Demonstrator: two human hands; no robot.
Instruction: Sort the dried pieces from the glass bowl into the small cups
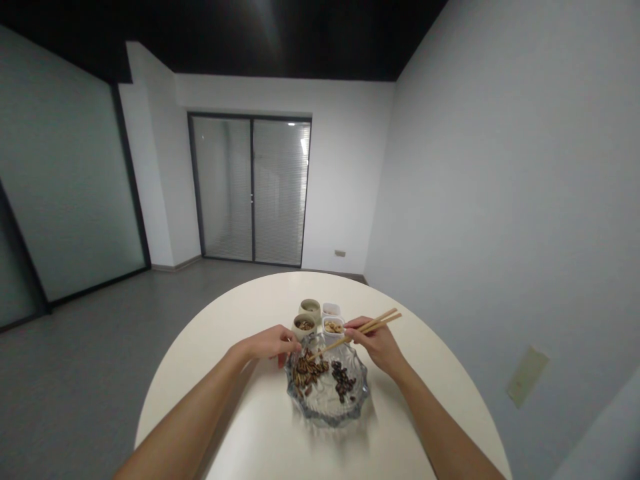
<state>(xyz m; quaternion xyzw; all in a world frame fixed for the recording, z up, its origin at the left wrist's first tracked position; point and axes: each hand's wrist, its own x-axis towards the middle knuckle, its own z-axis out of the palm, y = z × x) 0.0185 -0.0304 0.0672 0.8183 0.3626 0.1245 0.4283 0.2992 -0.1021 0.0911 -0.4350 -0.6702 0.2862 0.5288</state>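
A clear glass dish [327, 413] sits on the round white table [240, 320] in front of me, holding striped seeds [306, 375] on its left and darker seeds [344, 383] on its right. My right hand [376, 343] is closed on a pair of wooden chopsticks [373, 325], whose tips reach down into the striped seeds. My left hand [273, 343] rests at the dish's left rim, fingers curled against the glass. Just behind the dish stand two small round cups [305, 325] and two small square white cups [333, 325], some with bits of food inside.
The table edge curves close on the right, near a plain wall. Beyond the table lie grey floor, a glass partition on the left, and sliding doors with blinds [253, 190] at the back.
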